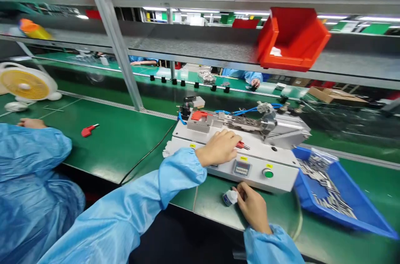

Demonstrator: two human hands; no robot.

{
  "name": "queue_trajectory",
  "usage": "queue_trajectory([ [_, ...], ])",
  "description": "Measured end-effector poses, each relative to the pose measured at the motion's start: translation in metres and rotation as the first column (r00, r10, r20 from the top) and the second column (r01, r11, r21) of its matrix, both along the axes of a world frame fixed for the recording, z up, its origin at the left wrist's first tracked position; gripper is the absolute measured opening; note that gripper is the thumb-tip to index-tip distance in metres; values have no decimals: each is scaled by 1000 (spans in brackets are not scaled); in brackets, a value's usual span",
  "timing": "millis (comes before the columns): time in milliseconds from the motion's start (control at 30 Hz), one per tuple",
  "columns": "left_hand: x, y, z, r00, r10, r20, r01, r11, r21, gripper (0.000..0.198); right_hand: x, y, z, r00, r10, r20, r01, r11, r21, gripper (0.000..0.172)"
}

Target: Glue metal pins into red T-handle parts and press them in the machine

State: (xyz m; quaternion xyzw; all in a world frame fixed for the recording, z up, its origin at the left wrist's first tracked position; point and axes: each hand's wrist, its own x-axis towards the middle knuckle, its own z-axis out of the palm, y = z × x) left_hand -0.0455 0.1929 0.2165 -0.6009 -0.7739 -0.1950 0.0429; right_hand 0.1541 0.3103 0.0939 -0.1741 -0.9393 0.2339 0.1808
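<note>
Left hand (220, 147) grasps a red-handled piece (241, 145) near an unreadable yellow label (243, 158); right hand (252, 205) touches a bottle (228, 198), grip unclear.

Green workbench (125, 133), smooth top, seamed, metal strip along its back edge. Grey machine (262, 155) set down lengthwise; black cable (146, 155) trailing from its left end across to the front edge. Blue bin (362, 185) just beside its right end. Farther left, well apart: red-handled piece (88, 130), flat; thin hex key (53, 108); yellow-and-white fan (26, 84), upright. Above, grey shelf (200, 43): open-fronted red bin (265, 43), right; orange-and-yellow object (35, 29), far left, blurred.
</note>
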Motion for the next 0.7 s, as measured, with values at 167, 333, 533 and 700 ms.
queue_trajectory([
  [167,-10,-4,6,999,-23,-29,23,1000,9,29,-5,12,-9,1000,11,6,-11,1000,-10,54],
  [333,-13,-36,-8,880,-222,419,57,927,372,24,-4,8,-5,1000,-24,3,24,1000,-15,60],
  [533,-10,-96,-13,248,-491,835,-104,844,526,41,-7,2,-2,999,-32,-4,32,998,-62,64],
  [700,-10,-108,-13,137,-477,868,-179,850,496,49,-8,4,-3,998,-58,-12,57,996,-65,63],
])
